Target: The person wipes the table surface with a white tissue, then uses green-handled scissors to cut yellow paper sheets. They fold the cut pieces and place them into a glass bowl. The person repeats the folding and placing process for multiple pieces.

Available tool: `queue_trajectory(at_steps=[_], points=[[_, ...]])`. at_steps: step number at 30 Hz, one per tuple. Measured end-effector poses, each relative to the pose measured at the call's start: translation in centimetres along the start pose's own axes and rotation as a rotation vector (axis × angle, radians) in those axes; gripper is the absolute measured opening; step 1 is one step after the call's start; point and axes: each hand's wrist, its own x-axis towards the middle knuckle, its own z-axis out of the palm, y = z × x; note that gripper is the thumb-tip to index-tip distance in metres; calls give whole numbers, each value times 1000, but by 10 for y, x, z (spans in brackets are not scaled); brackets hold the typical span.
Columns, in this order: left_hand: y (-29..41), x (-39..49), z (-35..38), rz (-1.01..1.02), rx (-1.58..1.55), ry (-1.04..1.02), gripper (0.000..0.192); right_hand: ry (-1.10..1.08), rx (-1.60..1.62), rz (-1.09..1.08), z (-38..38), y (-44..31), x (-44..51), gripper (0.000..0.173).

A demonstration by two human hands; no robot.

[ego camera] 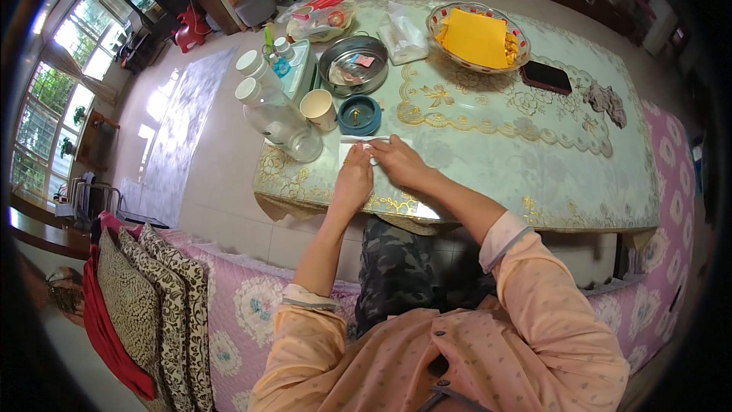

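Note:
Over the table's near edge, my left hand (354, 178) and my right hand (398, 161) meet at a small piece of white paper or tissue (346, 147). The fingertips of both hands press and pinch it from either side, and they hide much of it. A ring shows on a finger of my left hand. Just beyond the paper sits a round dark-blue dish (373, 121) with a small gold-coloured item inside. A paper cup (320, 111) stands to its left, beside a clear plastic jar (280, 126) with a white lid.
Behind the cup are a round steel pan (377, 75) holding small packets, a tissue pack (407, 48) and a plastic bag (320, 26). Farther right lie a basket of yellow paper (474, 37), a phone (546, 78) and a crumpled cloth (606, 104). A patterned cover spans the table (486, 177).

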Motion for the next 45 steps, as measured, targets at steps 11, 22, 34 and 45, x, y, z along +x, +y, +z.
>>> queue_trajectory(at_steps=[11, 22, 34, 45], points=[[45, 62, 45, 15, -16, -50, 42, 10, -41, 33, -43, 63, -14, 37], [58, 124, 75, -81, -34, -197, 48, 52, -83, 185, -56, 113, -4, 35], [44, 187, 100, -225, 6, -285, 61, -1, -131, 202, -56, 175, 40, 33], [108, 208, 141, 129, -15, -337, 54, 120, -242, 242, -114, 207, -51, 39]])
